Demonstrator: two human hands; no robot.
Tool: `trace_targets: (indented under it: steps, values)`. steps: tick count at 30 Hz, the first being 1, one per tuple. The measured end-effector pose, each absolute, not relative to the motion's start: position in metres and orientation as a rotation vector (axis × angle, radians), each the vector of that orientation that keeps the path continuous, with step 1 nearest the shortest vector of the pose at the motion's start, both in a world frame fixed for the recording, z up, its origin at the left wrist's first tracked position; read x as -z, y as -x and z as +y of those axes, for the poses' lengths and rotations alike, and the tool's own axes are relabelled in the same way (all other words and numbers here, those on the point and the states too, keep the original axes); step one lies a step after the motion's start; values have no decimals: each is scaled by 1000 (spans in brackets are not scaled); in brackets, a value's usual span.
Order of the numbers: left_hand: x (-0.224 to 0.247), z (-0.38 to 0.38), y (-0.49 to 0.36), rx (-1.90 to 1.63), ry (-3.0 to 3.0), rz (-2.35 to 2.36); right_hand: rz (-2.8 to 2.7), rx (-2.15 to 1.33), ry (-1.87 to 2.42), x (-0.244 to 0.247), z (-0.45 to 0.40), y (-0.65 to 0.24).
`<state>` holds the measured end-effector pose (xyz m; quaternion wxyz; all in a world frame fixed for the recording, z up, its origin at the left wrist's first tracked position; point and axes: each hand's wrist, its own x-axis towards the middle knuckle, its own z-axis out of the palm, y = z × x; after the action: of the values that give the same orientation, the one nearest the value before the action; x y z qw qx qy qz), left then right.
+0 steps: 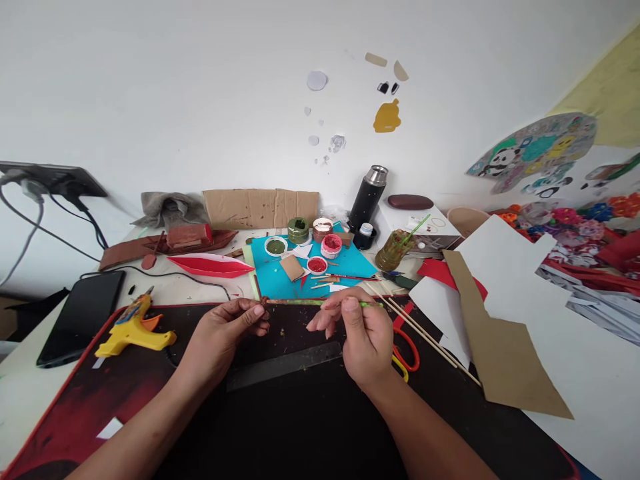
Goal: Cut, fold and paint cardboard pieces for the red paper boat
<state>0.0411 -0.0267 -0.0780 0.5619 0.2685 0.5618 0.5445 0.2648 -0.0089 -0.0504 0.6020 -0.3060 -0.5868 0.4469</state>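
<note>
My right hand (367, 337) is closed around a thin green-handled paintbrush (300, 302), held level and pointing left. The brush's brown tip end reaches the fingertips of my left hand (227, 327). Thumb and fingers of that hand pinch a small brown piece (264, 301), mostly hidden, so its kind does not show. Both hands are above a dark mat (300, 427). Beyond them, open pots of red paint (331, 245) and green paint (299, 230) stand on a blue sheet (270, 283), with paint-filled lids (317, 265) beside them.
A yellow glue gun (137, 330) and a black phone (83, 317) lie to the left. Below my hands is a clear ruler (285, 365). Scissors (407, 350), wooden sticks (425, 330) and cut cardboard (510, 353) are on the right. A murky jar (393, 250) and a black flask (369, 197) stand behind.
</note>
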Motion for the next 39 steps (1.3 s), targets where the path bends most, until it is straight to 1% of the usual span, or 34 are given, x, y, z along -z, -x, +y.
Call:
trace_targets:
  steps: [8, 12, 16, 21, 25, 33, 39]
  values:
    - [79, -27, -42, -1275, -652, 1333, -1411, -1020, 746, 53, -9, -266]
    - [79, -28, -41, -1278, -709, 1370, -1353, -982, 773, 52, -7, -267]
    - [72, -31, -41, -1231, -878, 1483, -1313, -1038, 823, 52, -3, -266]
    - [68, -38, -45, -1233, -1118, 1584, -1401, -1139, 836, 58, -1, -261]
    - [72, -42, -46, -1226, -1347, 1624, -1486, -1109, 869, 63, -1, -257]
    - [69, -46, -50, -1252, -1537, 1542, -1653, -985, 928, 68, -4, -251]
    - [73, -47, -49, -1254, -1707, 1511, -1705, -1003, 918, 69, -7, -248]
